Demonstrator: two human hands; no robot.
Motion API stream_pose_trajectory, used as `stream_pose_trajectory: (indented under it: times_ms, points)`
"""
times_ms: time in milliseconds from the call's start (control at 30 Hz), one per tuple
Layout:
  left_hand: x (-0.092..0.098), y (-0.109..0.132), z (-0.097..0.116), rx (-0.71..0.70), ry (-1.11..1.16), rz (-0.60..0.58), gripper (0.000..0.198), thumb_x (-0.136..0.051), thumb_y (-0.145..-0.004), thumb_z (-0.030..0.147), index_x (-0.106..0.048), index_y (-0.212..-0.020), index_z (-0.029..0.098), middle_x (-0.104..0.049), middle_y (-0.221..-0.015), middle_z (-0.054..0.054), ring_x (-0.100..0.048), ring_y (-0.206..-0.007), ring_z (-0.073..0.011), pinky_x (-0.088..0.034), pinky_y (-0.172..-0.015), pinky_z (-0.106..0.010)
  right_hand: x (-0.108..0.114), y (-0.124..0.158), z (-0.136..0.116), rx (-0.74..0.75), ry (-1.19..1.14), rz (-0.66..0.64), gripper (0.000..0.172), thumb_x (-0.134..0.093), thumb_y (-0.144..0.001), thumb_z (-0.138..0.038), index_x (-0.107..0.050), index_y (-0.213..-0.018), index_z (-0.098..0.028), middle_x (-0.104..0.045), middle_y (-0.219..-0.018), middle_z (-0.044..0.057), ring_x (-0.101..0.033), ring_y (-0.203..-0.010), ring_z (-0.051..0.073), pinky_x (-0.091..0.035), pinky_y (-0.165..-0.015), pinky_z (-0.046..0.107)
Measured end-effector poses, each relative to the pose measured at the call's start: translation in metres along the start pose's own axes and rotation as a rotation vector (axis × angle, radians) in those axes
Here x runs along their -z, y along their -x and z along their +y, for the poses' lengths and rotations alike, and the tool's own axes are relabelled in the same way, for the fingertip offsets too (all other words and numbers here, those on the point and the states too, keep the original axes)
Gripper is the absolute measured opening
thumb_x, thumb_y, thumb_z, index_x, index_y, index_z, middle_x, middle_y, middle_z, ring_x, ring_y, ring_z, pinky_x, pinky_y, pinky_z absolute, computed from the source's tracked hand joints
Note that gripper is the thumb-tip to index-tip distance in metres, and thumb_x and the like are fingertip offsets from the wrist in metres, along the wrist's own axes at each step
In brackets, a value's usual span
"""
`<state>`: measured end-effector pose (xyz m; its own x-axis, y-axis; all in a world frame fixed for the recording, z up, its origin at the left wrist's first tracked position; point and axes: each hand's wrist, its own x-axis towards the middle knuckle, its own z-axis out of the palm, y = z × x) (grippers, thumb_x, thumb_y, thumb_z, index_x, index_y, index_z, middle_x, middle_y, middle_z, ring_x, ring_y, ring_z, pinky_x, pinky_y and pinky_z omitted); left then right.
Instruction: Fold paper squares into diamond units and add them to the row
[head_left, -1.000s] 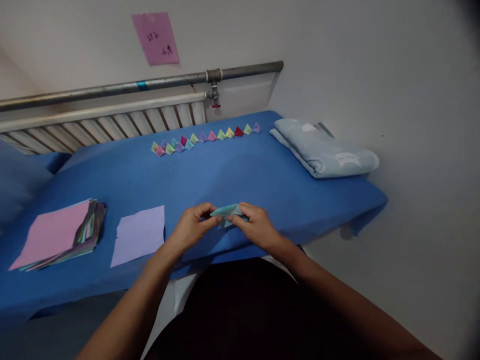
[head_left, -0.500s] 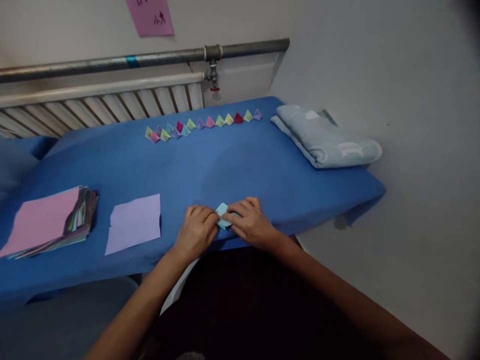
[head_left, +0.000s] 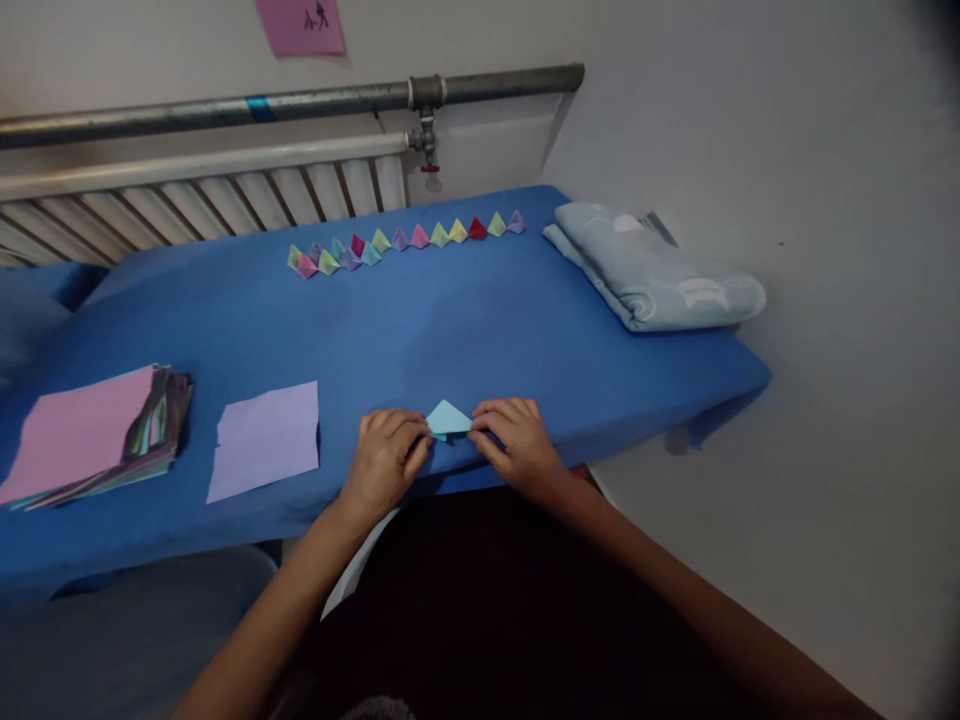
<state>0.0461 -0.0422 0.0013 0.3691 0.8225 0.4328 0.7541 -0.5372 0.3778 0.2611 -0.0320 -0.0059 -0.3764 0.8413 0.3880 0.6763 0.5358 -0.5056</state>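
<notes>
A small folded piece of light-blue paper (head_left: 448, 418) sits near the front edge of the blue-covered bed, its upper part shaped like a triangle with the point facing away from me. My left hand (head_left: 386, 455) pinches its left corner between thumb and fingers. At the opposite corner, the fingertips of my right hand (head_left: 517, 440) are closed on the paper. A small flap shows below the triangle on the left side. To the left of my left hand lies a flat purple sheet (head_left: 264, 440).
A stack of coloured paper (head_left: 82, 430) with a pink sheet on top lies at the left. Several small folded paper shapes (head_left: 420, 236) form a line along the back. A folded light-blue blanket (head_left: 652, 270) rests at the right. Behind the bed runs a radiator (head_left: 247, 198).
The light-blue paper has gone from a diamond-like shape to a triangle. My hands have moved slightly apart, out to its two side corners. The view has tilted a little downward.
</notes>
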Motion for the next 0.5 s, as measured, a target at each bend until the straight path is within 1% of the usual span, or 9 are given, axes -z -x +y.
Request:
stream_pose_trajectory:
  times_ms: [133, 233, 367, 500]
  points:
    - [-0.003, -0.003, -0.005, 0.135, 0.016, -0.021, 0.012, -0.056, -0.088, 0.027, -0.065, -0.084, 0.02, -0.069, -0.096, -0.006, -0.058, -0.095, -0.023, -0.04, -0.084, -0.039, 0.0, -0.004, -0.004, -0.103, -0.015, 0.029, 0.016, -0.052, -0.09, -0.027, -0.063, -0.08, -0.021, -0.067, -0.1, 0.005, -0.057, -0.094, 0.021, -0.033, -0.084, 0.037]
    - [-0.004, -0.007, -0.008, 0.197, 0.021, -0.038, 0.013, -0.059, -0.086, 0.028, -0.063, -0.078, 0.019, -0.067, -0.098, -0.006, -0.056, -0.096, -0.0233, -0.039, -0.084, -0.04, -0.002, -0.008, -0.005, -0.156, 0.0, 0.05, 0.018, -0.053, -0.089, -0.027, -0.06, -0.073, -0.02, -0.066, -0.1, 0.006, -0.056, -0.095, 0.022, -0.033, -0.083, 0.038]
    - [-0.004, -0.013, -0.007, 0.253, -0.001, -0.058, 0.016, -0.06, -0.085, 0.028, -0.062, -0.072, 0.019, -0.065, -0.1, -0.006, -0.053, -0.096, -0.0244, -0.038, -0.086, -0.042, -0.005, -0.012, -0.004, -0.196, 0.03, 0.04, 0.02, -0.053, -0.088, -0.028, -0.058, -0.07, -0.021, -0.066, -0.102, 0.006, -0.056, -0.094, 0.023, -0.033, -0.083, 0.039]
    - [-0.004, -0.015, -0.002, 0.256, -0.071, -0.049, 0.017, -0.06, -0.085, 0.029, -0.061, -0.072, 0.018, -0.064, -0.1, -0.008, -0.053, -0.096, -0.0261, -0.039, -0.084, -0.043, -0.006, -0.013, -0.004, -0.201, 0.057, 0.051, 0.02, -0.053, -0.088, -0.029, -0.058, -0.07, -0.021, -0.067, -0.101, 0.006, -0.056, -0.094, 0.023, -0.032, -0.082, 0.038]
